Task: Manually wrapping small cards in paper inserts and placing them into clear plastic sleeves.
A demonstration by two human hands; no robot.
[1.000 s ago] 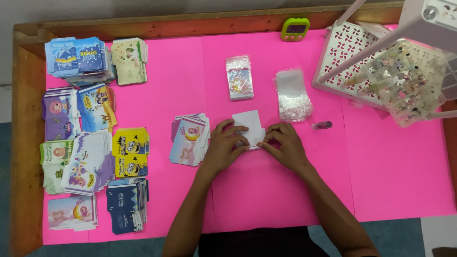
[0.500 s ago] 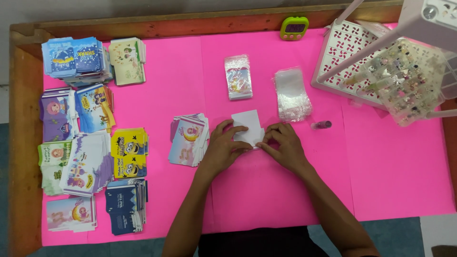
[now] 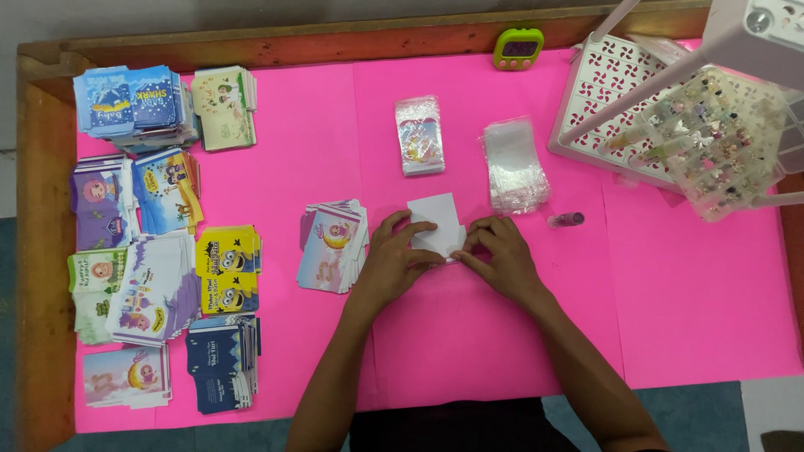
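White card [image 3: 437,219] lies mid-table on the pink mat [image 3: 469,335], pinched at its near edge by left hand [image 3: 392,261] and right hand [image 3: 500,259], close together. Printed card stack [image 3: 332,245] at nine o'clock, clear sleeves [image 3: 512,166] at one.

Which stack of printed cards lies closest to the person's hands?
The fanned pink-and-blue card stack in mid-table, just beside the left hand. All the other card stacks sit in a cluster along the table's far left edge, well away from both hands.
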